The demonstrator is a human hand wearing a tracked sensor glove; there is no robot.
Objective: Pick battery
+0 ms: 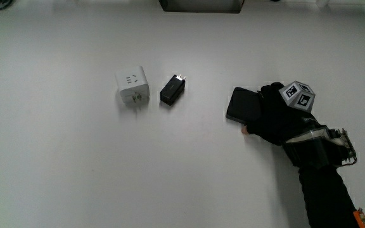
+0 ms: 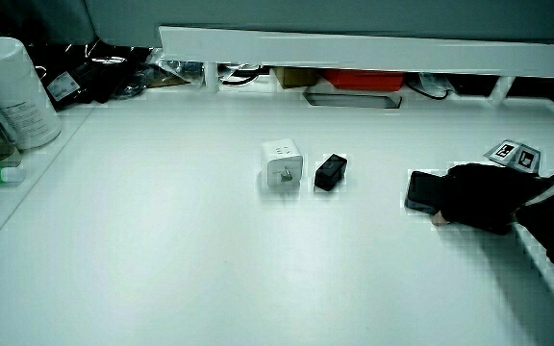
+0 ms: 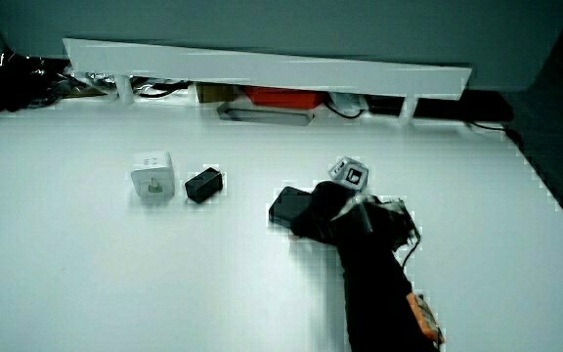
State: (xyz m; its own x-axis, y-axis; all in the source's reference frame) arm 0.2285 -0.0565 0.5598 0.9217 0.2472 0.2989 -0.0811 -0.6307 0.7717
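Hands (image 1: 272, 118) on flat black battery (image 1: 243, 104), half covering it; grip unclear.

White plug adapter (image 1: 132, 87), small blk charger (image 1: 172, 88) just beside, white table (image 1: 75, 171)

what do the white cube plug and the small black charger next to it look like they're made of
White cube plug: seemingly hard plastic, smooth, faintly glossy, with molded socket slots on top. Small black charger: probably matte black plastic, with what look like small metal prongs at one end, too small to be sure.
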